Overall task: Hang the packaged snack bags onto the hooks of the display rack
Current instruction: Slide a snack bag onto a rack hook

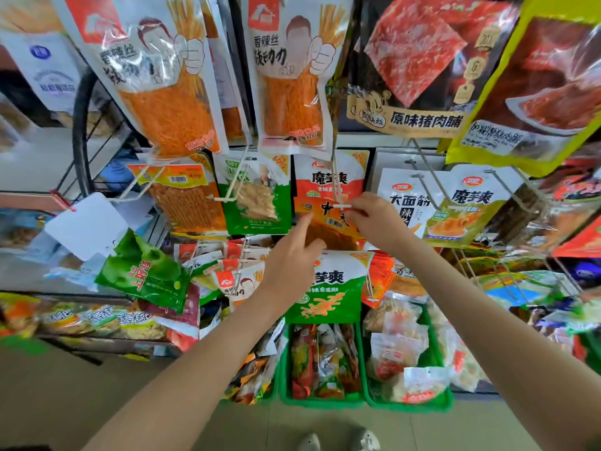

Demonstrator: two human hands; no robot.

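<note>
A pale shop floor lies under green baskets (320, 401) heaped with packets at the foot of the display rack (426, 169). Above them both arms reach up: the left hand (289, 258) has its grip spread, the index finger straight against the lower left edge of an orange snack bag (330, 221). The right hand (374, 222) has its grip pinching that bag's top edge just at the white tip of a hook (338, 206), in front of a hanging red pouch (328, 180).
</note>
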